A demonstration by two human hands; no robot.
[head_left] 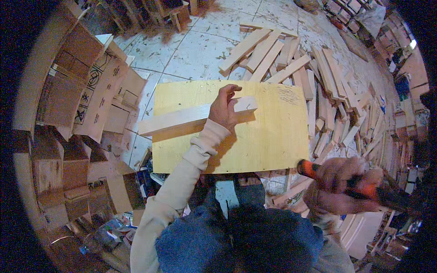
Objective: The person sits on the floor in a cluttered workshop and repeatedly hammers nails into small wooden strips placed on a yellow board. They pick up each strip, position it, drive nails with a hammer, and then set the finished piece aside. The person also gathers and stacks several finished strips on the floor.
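A pale wooden beam lies slantwise over a yellow board in front of me, its left end jutting past the board's edge. My left hand is over the beam near its right end. Its fingers are bent, with a gap between thumb and forefinger and nothing visible between them; how firmly it presses on the wood cannot be seen. To the right of the board, my right hand is closed round an orange-and-black handled tool. Motion blurs that hand, and the tool's far end is dark and unclear.
Cut wooden strips lie heaped on the tiled floor beyond and right of the board. Opened cardboard boxes stand along the left. My knees are close below the board. Wooden furniture parts stand at the far edge.
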